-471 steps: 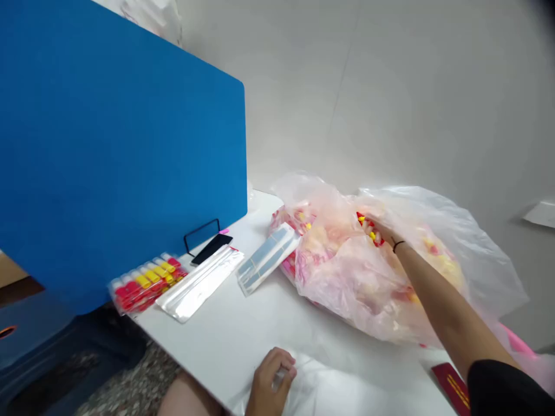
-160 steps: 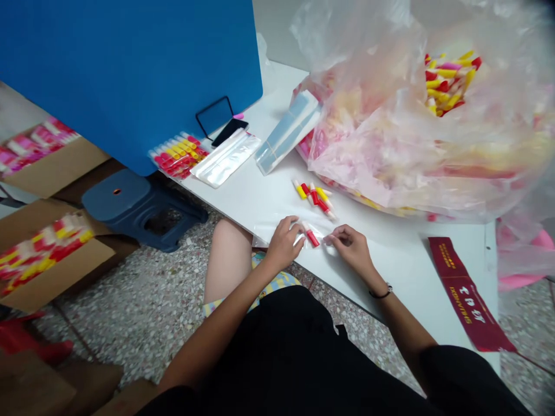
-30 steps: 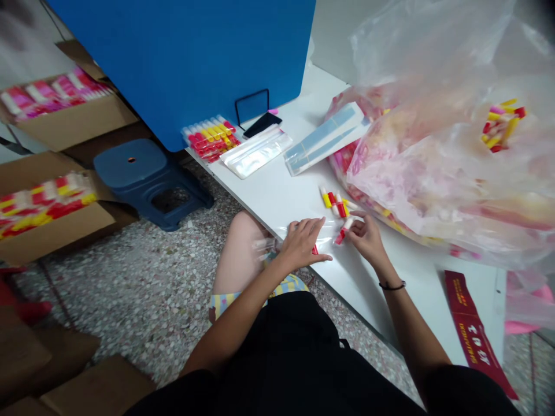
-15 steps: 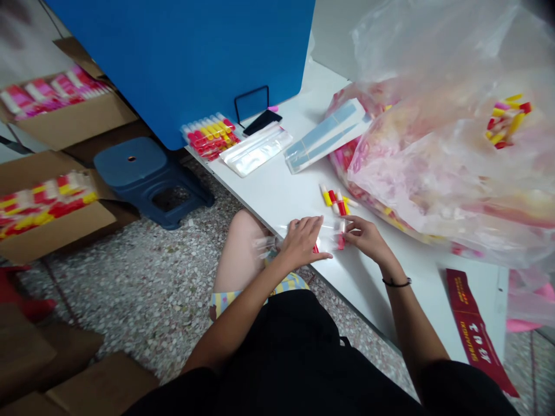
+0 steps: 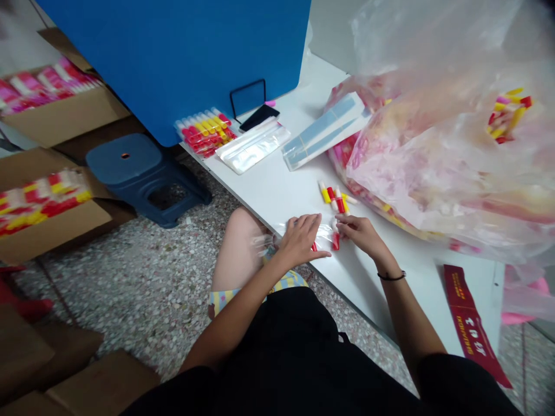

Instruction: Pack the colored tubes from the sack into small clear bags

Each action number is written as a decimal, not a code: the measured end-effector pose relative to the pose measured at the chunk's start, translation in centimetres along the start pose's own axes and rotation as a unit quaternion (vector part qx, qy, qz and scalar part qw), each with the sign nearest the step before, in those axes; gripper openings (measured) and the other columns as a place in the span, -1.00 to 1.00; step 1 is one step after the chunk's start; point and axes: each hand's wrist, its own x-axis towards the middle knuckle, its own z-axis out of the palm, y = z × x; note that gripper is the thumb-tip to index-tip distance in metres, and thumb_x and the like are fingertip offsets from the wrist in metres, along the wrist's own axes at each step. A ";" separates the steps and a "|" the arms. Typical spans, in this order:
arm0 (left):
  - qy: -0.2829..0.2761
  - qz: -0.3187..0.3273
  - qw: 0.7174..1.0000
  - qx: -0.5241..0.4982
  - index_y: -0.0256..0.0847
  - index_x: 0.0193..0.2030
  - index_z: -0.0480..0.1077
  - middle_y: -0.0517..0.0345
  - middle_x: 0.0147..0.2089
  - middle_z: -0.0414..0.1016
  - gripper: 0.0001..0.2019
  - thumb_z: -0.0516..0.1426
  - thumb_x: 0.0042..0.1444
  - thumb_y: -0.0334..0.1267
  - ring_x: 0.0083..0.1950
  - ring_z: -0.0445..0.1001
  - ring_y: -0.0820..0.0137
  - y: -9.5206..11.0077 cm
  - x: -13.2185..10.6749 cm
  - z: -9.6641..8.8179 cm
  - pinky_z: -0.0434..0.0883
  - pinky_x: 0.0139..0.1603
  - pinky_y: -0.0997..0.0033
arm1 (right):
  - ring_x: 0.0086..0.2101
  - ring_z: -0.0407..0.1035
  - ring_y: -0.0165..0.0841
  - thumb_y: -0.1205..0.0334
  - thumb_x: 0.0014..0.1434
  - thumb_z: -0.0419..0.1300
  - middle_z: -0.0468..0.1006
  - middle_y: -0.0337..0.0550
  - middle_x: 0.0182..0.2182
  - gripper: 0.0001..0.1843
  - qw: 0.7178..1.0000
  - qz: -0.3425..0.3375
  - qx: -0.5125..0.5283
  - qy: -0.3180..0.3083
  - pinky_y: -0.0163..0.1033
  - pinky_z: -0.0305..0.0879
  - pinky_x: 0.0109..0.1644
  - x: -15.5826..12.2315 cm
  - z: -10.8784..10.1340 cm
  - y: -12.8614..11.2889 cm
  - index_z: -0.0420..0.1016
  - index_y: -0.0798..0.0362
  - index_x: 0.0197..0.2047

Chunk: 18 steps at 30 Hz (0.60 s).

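My left hand [image 5: 298, 242] lies flat with its fingers stretched out over a clear plastic bag [image 5: 324, 233] at the table's near edge. Part of a red piece shows beneath that hand. With my right hand [image 5: 361, 233] I pinch a small red-and-white tube [image 5: 335, 241] at the right end of the bag, its red end toward me. Whether the tube sits inside the bag or beside it, I cannot tell. Just beyond my fingers are several loose tubes [image 5: 339, 203] in red, yellow and white.
Clear sleeves [image 5: 254, 145], packed tubes [image 5: 203, 133] and a phone [image 5: 260, 117] lie farther back on the white table [image 5: 269, 190]. A big plastic sack [image 5: 442, 162] bulges at right; a dark red printed strip [image 5: 472, 323] lies nearer. Left are a blue stool [image 5: 125, 159] and open cartons [image 5: 60, 211].
My right hand has shifted slightly left with the tube, nearer to my left hand. The left hand stays flat on the bag. The whole view has shifted a little.
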 end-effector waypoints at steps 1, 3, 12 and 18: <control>0.000 0.000 1.000 -0.001 -0.34 0.37 -0.08 -0.26 0.31 0.16 -0.05 0.03 0.04 0.34 0.28 0.14 0.07 0.0 0.0 0.0 0.04 0.20 0.09 | -0.49 0.39 -0.33 0.06 0.01 0.21 0.58 -0.10 -0.38 -0.57 1.000 -0.006 -0.008 0.006 -0.21 0.37 -0.37 0.0 0.1 0.0 0.58 0.15 -0.11; -0.001 0.000 1.000 -0.003 -0.35 0.37 -0.08 -0.26 0.31 0.16 -0.05 0.03 0.05 0.34 0.28 0.13 0.07 0.0 0.0 0.0 0.04 0.20 0.08 | -0.44 0.40 -0.33 0.09 0.00 0.22 0.58 -0.09 -0.34 -0.58 0.999 -0.024 -0.021 0.017 -0.19 0.37 -0.31 0.0 0.3 -0.2 0.58 0.15 -0.11; -0.003 0.003 1.000 -0.002 -0.37 0.36 -0.06 -0.27 0.31 0.15 -0.10 -0.03 0.11 0.32 0.28 0.12 0.07 0.0 0.0 0.0 0.03 0.21 0.07 | -0.45 0.40 -0.34 0.06 -0.11 0.31 0.52 -0.14 -0.46 -0.63 0.996 -0.007 0.045 0.073 -0.23 0.38 -0.35 -0.2 1.6 -0.1 0.50 0.12 -0.26; -0.011 -0.001 1.000 0.008 -0.36 0.36 -0.07 -0.26 0.31 0.14 -0.13 -0.01 0.12 0.28 0.28 0.12 0.04 0.1 0.1 0.0 0.04 0.20 0.06 | -0.49 0.41 -0.32 -0.02 -0.11 0.32 0.55 -0.10 -0.51 -0.66 0.996 0.031 0.034 0.078 -0.25 0.36 -0.42 -0.5 2.4 0.0 0.50 0.10 -0.40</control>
